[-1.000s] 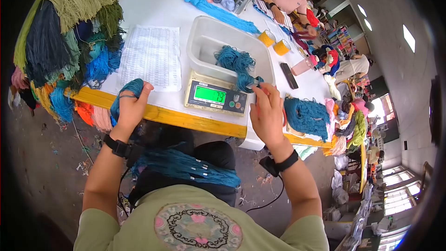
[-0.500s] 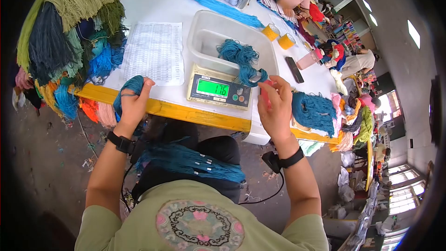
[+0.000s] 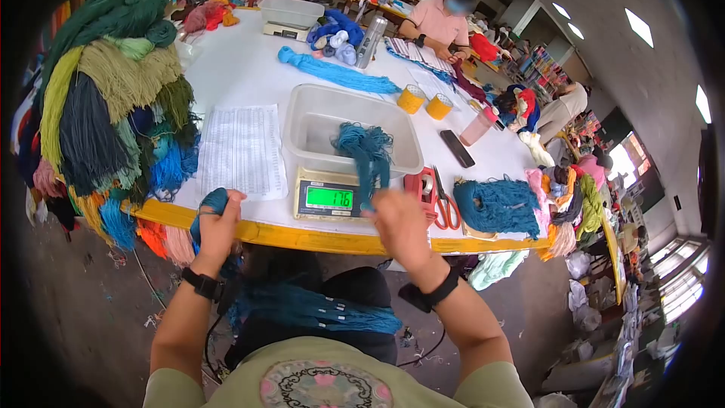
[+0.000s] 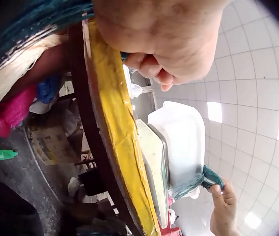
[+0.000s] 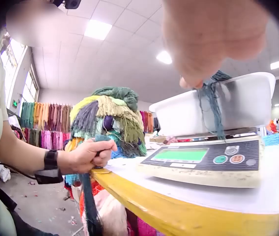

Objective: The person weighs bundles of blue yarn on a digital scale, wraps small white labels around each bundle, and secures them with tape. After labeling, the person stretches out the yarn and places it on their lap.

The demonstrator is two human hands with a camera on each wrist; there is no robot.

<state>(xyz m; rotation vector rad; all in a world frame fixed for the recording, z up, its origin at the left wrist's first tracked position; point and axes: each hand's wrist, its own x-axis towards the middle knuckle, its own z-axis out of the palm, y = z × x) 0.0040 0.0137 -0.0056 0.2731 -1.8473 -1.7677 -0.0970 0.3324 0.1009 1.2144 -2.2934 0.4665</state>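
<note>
My left hand (image 3: 217, 225) grips a teal yarn skein (image 3: 214, 201) at the table's front edge; its strands hang down below the fist in the right wrist view. My right hand (image 3: 406, 230) pinches one end of another teal skein (image 4: 204, 178). That skein stretches over the near rim of a clear plastic tub (image 3: 302, 125), its other end bunched inside. Beneath the tub is a digital scale (image 3: 300, 202) with a lit green display (image 3: 329, 197) reading 17.6 or 176. In the right wrist view, strands hang down the tub's outside, close over the scale's keys.
A printed sheet (image 3: 240, 147) lies left of the scale. To the right are red-handled scissors (image 3: 448, 213), a red tape dispenser (image 3: 420, 186), a teal yarn bundle (image 3: 495, 208) and a phone (image 3: 458, 149). A tall yarn heap (image 3: 113, 106) fills the left side. Teal skeins (image 3: 321, 308) lie across the lap.
The display went from about 7.3 to 17.6. My right hand moved left to the scale's front corner, drawing the skein end toward me over the rim. My left hand kept its grip; the head view tilted up.
</note>
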